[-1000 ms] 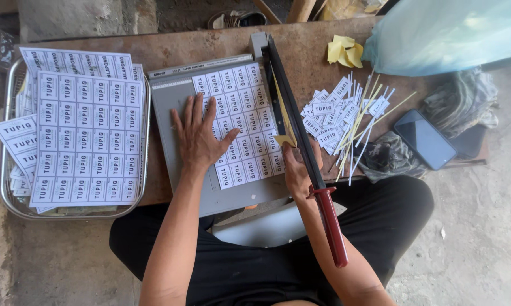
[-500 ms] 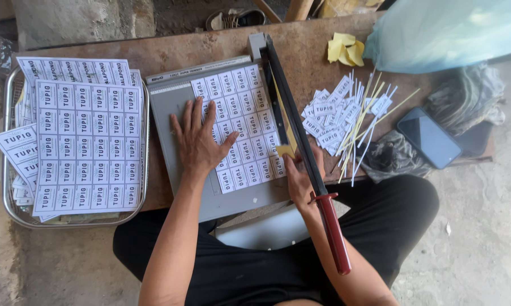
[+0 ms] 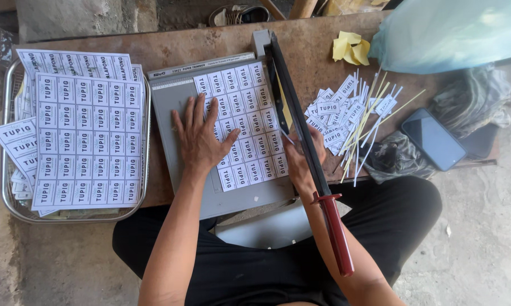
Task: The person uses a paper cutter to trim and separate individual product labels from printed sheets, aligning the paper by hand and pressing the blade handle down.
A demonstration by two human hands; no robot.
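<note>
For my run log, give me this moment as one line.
left hand: flat on white label sheet | right hand: at sheet edge under black cutter arm, raised | grey paper trimmer on brown table

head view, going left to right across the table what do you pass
metal tray of uncut label sheets → left hand on the grey paper trimmer → right hand → cut labels → dark phone

The paper cutter is grey; its arm is black with a red handle; the label sheet is white with black boxes; the phone is dark; the crumpled paper is yellow.
</note>
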